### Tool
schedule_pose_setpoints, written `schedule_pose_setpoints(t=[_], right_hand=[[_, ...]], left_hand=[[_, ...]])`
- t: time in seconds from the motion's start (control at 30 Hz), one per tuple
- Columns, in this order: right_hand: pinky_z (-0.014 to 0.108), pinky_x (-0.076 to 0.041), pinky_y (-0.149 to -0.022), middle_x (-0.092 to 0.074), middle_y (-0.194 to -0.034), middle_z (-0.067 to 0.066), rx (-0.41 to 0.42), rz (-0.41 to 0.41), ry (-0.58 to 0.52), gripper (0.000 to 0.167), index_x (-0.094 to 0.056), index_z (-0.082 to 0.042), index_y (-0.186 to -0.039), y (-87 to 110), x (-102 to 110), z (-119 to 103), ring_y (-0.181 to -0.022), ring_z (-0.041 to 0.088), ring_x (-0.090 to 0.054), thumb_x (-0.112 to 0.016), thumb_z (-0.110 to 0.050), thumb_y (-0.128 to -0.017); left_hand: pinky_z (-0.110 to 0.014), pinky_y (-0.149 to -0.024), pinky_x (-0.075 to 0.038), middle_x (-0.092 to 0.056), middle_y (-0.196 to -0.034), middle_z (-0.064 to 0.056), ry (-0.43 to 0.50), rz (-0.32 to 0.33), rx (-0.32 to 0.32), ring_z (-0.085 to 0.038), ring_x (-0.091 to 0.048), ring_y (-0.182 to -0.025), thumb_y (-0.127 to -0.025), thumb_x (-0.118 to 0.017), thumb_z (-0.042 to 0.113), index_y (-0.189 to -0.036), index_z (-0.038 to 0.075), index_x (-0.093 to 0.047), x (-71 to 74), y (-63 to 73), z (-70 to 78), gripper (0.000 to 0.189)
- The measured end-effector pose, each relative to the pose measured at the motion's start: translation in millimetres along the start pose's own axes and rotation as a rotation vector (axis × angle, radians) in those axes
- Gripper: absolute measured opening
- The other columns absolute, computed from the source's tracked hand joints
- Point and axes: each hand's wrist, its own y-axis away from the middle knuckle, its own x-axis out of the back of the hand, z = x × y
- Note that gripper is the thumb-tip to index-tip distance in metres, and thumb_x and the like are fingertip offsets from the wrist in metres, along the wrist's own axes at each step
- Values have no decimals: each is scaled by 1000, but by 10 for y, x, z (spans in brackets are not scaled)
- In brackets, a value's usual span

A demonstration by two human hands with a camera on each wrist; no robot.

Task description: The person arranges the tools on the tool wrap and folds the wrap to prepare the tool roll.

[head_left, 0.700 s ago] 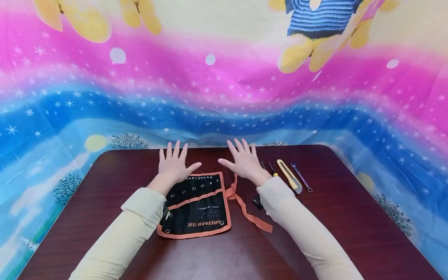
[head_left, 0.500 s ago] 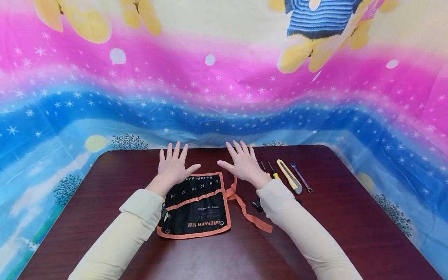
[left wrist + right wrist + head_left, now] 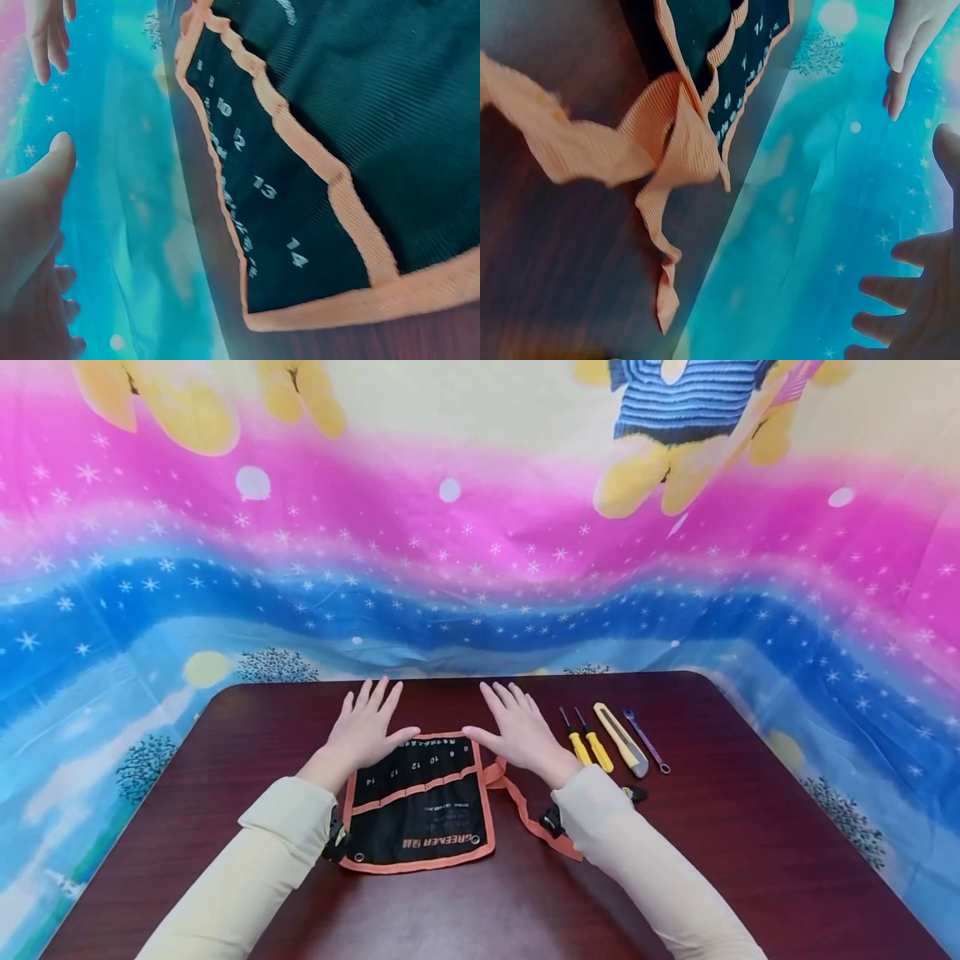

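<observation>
A black tool roll (image 3: 442, 814) with orange edging and numbered pockets lies flat on the table. Above its far left part, my left hand (image 3: 358, 737) hovers with fingers spread and holds nothing. My right hand (image 3: 519, 727) is held over the far right corner, its fingers likewise extended and nothing in them. In the left wrist view, a gap shows between the left thumb (image 3: 54, 165) and the roll. An orange tie strap (image 3: 660, 150) trails from the roll's right edge, below the right hand.
To the right of the right hand lie two yellow-handled screwdrivers (image 3: 597, 750), a yellow utility knife (image 3: 621, 739) and a combination wrench (image 3: 647, 742). Partly behind the right sleeve is a small black object (image 3: 637, 794). A printed cloth (image 3: 450, 568) hangs behind the table.
Both hands have drawn slightly back toward the person, the left also a little leftward. More of the screwdrivers' yellow handles shows now. The tool roll has stayed in place.
</observation>
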Motion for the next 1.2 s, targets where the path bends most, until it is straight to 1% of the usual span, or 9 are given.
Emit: schedule_pose_setpoints(t=[0.2,0.33,0.5,0.7,0.83,0.97,1.07,1.2], right_hand=[[50,-10,-108,-22,-149,15,25,-7,-47,81,-18,-13,-148,88,-48,-37,-137,33,-11,-46,-58,-88],[50,-11,-108,-23,-149,13,32,-21,-79,81,-18,-14,-148,161,-91,-57,-137,31,-12,-48,-59,-87],[46,-11,-108,-24,-149,10,40,-38,-101,80,-19,-15,-148,244,-173,-70,-137,28,-13,-48,-59,-87],[47,-18,-107,-27,-148,10,67,-43,-126,80,-22,-15,-148,341,-276,-71,-136,28,-16,-51,-58,-86],[47,-20,-106,-27,-148,10,81,-68,-140,82,-23,-14,-147,405,-327,-81,-136,27,-17,-51,-59,-85],[47,-21,-106,-27,-147,12,101,-92,-158,81,-26,-12,-146,462,-360,-97,-136,30,-18,-51,-59,-85],[49,-23,-105,-27,-147,13,104,-119,-175,80,-28,-13,-146,499,-384,-110,-135,32,-19,-51,-59,-85],[49,-26,-103,-30,-146,13,123,-162,-207,78,-31,-15,-145,555,-415,-132,-134,30,-22,-53,-59,-84]], left_hand=[[-55,-106,-6,-12,-149,-22,-7,26,-36,-40,-4,-135,-91,-49,49,-147,4,-17,-57,61,-76,78],[-56,-105,-8,-13,-149,-23,-7,26,-50,-41,-5,-135,-91,-50,48,-146,3,-19,-104,101,-143,78],[-57,-105,-8,-15,-148,-24,4,33,-71,-41,-7,-135,-90,-53,47,-146,1,-20,-170,145,-223,79],[-56,-105,-9,-17,-148,-23,23,42,-95,-40,-10,-135,-89,-53,49,-145,1,-21,-235,192,-289,80],[-56,-105,-10,-18,-148,-23,30,33,-103,-39,-11,-135,-89,-52,50,-145,1,-21,-277,221,-325,81],[-56,-105,-11,-17,-148,-22,36,17,-114,-39,-12,-135,-90,-51,49,-146,2,-21,-313,248,-356,79],[-57,-104,-13,-19,-147,-23,45,16,-122,-41,-14,-134,-90,-52,47,-145,0,-23,-338,271,-378,78],[-57,-104,-15,-22,-146,-25,42,17,-118,-42,-16,-133,-90,-53,46,-143,-2,-27,-376,296,-424,76]])
